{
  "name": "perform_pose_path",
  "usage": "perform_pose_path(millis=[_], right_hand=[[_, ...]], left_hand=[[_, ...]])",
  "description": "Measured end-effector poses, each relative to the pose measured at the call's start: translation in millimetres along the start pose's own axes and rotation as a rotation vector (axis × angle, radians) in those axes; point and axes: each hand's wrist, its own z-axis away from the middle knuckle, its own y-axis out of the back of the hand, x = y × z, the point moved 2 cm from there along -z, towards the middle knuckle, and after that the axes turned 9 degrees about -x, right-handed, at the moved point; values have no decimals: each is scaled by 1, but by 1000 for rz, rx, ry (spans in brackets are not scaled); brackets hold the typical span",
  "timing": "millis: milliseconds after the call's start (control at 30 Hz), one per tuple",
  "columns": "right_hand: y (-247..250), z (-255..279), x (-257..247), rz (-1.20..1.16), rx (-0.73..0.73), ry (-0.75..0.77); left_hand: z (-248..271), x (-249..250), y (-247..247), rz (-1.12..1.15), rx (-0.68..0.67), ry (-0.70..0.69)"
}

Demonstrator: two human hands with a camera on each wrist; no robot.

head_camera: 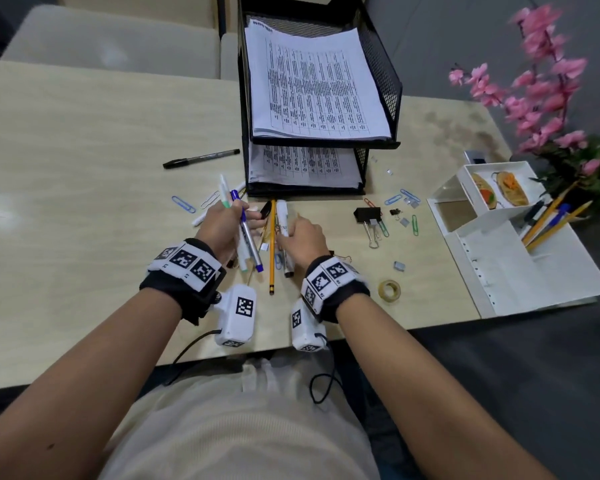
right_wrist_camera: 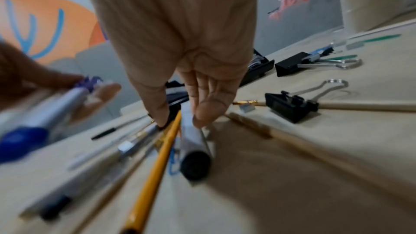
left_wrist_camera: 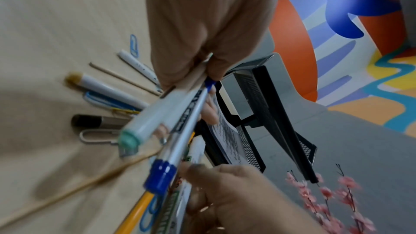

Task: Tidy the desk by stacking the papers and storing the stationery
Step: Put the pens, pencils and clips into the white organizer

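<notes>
Front-centre on desk (head_camera: 84, 140): left hand (head_camera: 222, 226) gripped bundle of pens, fingers curled round blue-capped pen (head_camera: 246, 230) and green-capped marker (head_camera: 226, 195), both tilted, clear of desk surface. Right hand (head_camera: 303, 237) just beside, fingers stretched down onto white marker (head_camera: 284, 223) lying flat; fingertips (right_wrist_camera: 200, 118) touched its barrel, not wrapped round it. Yellow pencil (head_camera: 272, 247) lay between the hands, touching the marker's side. More loose pens and paper clips underneath, too blurred in wrist views to sort.

Elsewhere on desk:
- black pen (head_camera: 201, 158) well left of tray, apart from the pile
- black mesh tray (head_camera: 381, 64), two tiers, stacked papers (head_camera: 312, 81) in both
- black binder clip (head_camera: 368, 214) and scattered clips right of the pile
- tape roll (head_camera: 389, 289) near front edge
- white organiser (head_camera: 516, 271) at far right, pencils standing in rear slot, tilted
- pink flowers (head_camera: 541, 81) behind organiser
</notes>
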Motion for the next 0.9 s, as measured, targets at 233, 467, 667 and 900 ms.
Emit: perform_pose_path(millis=[233,467,667,900], right_hand=[[10,3,18,-62,-42,-4],[125,58,91,-494,374,36],[238,101,182,-609,777,59],[313,112,258,-465,867,-81]], left_hand=[[-8,-8,-24,-146,22,44],[-29,-19,-132,-543,-180,-25],[-24,-18,-262,-701,-406,-254],[-24,-26,-399,-798,-518,-425]])
